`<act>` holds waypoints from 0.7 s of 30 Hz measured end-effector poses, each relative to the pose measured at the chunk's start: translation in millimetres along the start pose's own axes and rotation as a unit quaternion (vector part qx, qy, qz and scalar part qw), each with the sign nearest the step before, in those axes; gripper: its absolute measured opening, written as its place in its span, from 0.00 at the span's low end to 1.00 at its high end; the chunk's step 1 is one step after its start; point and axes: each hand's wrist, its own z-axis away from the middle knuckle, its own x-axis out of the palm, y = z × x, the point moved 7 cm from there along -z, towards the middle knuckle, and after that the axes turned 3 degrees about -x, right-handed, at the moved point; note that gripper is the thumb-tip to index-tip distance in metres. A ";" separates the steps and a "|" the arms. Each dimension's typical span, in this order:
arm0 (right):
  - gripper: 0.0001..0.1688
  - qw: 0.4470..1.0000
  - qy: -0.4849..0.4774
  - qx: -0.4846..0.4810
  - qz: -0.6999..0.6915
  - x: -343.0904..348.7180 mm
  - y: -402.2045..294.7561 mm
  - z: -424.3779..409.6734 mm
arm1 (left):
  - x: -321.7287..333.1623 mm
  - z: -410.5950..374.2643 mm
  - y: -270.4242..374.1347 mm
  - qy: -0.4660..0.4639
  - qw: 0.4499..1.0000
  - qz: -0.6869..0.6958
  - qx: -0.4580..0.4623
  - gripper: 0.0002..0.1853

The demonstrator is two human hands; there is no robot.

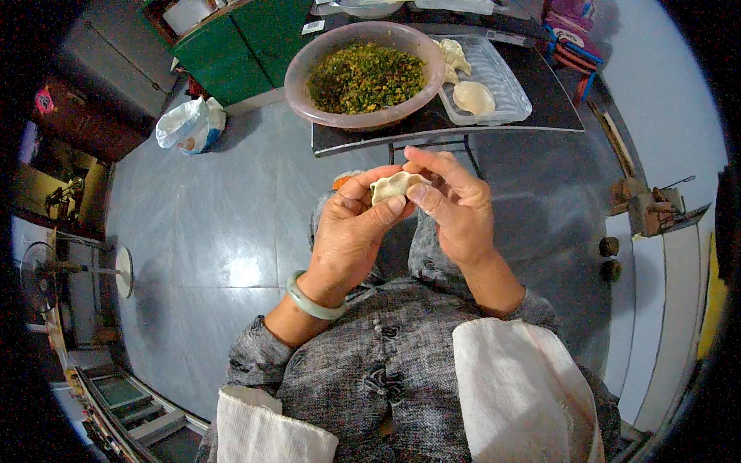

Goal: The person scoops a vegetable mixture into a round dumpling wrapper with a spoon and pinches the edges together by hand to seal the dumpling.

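Observation:
Both hands meet above the lap around a pale dough dumpling [395,186] with a wavy edge. My left hand [359,220], a pale green bangle at its wrist, grips the dumpling's left part between thumb and fingers. The thumb and fingers of my right hand [457,202] pinch its right end. Beyond them, on a dark table, stands a pink plastic basin [298,98] of chopped green and yellow filling [367,78]. To its right a clear plastic tray [515,104] holds several folded dumplings [454,55] and a flat round dough wrapper [473,97].
The dark table's near edge [370,144] lies just beyond my hands. Bowls and containers [370,7] stand at its far side. A plastic bag [188,124] rests on the tiled floor at left, by a green cabinet [231,52]. A stool [570,55] stands at far right.

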 end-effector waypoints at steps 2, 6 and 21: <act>0.13 0.999 -0.012 -0.023 0.019 1.3 -2.7 -1.1 | -3.4 -0.1 -3.0 -0.005 1.000 0.000 -0.004 0.19; 0.10 0.997 -0.013 -0.029 0.077 -1.2 -3.1 -0.5 | -1.5 0.5 -2.6 0.004 0.999 -0.052 0.001 0.19; 0.16 0.996 -0.049 -0.025 0.069 1.5 2.3 -1.1 | 1.1 7.5 10.4 0.028 0.975 -0.213 0.050 0.23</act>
